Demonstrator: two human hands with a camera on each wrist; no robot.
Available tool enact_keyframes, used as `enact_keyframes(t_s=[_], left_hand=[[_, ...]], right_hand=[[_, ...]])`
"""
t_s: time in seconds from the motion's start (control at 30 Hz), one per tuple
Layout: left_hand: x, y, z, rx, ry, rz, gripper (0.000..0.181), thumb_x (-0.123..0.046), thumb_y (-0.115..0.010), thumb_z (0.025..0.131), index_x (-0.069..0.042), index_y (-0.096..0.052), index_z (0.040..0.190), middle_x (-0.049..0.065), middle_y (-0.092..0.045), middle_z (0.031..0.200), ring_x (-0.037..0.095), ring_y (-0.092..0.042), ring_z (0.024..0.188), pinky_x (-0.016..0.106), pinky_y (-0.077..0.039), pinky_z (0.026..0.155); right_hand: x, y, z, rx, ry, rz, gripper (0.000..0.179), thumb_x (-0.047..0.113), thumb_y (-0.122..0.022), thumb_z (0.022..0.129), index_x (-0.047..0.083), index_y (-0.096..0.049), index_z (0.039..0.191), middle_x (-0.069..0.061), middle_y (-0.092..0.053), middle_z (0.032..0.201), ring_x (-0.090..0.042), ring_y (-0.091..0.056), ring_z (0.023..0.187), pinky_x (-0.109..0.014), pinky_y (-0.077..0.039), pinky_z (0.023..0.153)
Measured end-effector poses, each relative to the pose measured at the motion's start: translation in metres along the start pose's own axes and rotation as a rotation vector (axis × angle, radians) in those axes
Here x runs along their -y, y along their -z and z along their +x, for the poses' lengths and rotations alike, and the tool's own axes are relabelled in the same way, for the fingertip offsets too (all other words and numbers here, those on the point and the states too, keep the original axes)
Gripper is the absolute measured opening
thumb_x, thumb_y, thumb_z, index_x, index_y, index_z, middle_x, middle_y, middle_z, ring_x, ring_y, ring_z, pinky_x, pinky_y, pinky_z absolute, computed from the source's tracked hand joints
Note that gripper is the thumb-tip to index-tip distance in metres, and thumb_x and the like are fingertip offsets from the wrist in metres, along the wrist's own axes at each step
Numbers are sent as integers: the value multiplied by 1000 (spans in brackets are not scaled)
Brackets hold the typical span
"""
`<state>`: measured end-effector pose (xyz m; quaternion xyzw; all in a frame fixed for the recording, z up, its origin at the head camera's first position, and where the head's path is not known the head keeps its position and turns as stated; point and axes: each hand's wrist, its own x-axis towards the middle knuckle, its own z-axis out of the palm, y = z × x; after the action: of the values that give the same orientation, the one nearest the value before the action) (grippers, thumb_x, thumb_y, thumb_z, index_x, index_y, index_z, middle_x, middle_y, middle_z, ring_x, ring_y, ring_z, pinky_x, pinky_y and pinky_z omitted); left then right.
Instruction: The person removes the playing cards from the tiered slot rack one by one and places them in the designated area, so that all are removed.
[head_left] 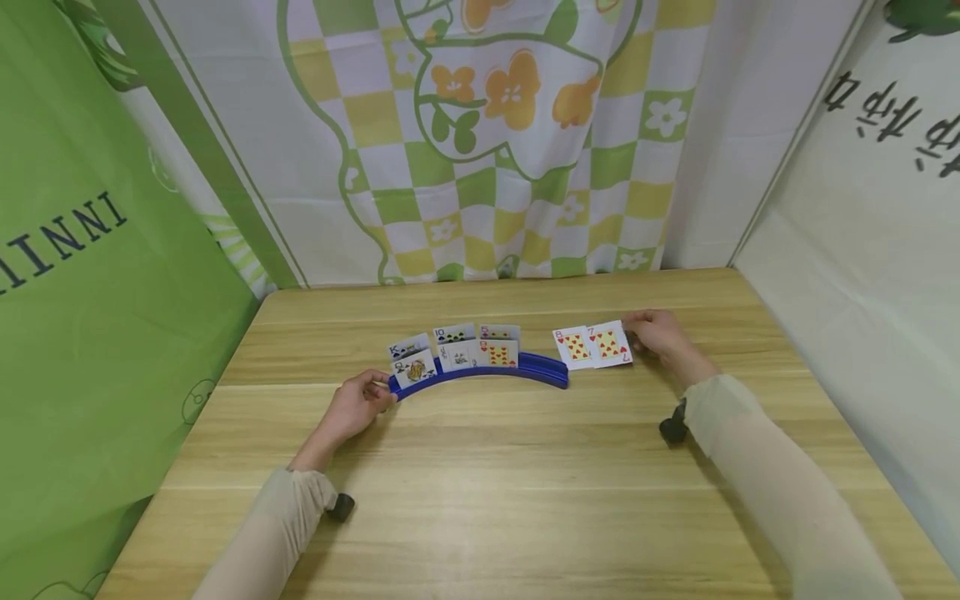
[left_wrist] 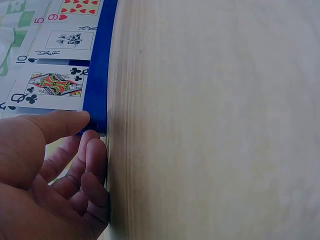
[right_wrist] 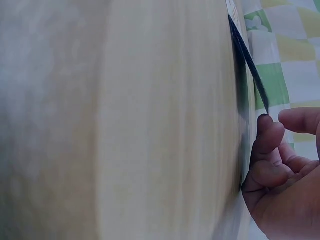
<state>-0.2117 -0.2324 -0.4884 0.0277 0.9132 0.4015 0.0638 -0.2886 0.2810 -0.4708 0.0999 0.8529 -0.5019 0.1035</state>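
My left hand grips the left end of a curved blue playing-card holder, thumb on top and fingers beneath its edge. Cards stand in it in two rows: a queen of clubs, a joker and a nine of hearts in front, with a king, a ten and a five behind. At the right, my right hand pinches the right edge of a seven of hearts. That card overlaps an eight of hearts beside it.
A wooden table lies under everything. Behind it hangs a checked, flowered curtain; a green cloth flanks the left and a white one the right. Each wrist carries a small black device.
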Motion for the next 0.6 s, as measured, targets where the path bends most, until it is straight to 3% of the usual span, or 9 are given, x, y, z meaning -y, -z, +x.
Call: enact_keyframes(t_s=[0.23,0.6], left_hand=[[-1,-1,-1,-4,-8,-5,31,-11,-70,91,-1,-63,120,12,-71,93,20,-63,83,28,-50,68],[0,-1,0,-6,-16,-11,31,-11,-71,91,-1,-64,119,12,-71,92,19,-63,81,28,-51,67]], right_hand=[[-4,5,0,18,-14,-2,40,17,-42,104,-6,-52,135,0,-65,93,-5,-53,67,-22,-44,59],[4,3,-9,34,-23,52,42,19,-44,105,-5,-50,138,-5,-65,102,-2,-55,65,-21,-43,56]])
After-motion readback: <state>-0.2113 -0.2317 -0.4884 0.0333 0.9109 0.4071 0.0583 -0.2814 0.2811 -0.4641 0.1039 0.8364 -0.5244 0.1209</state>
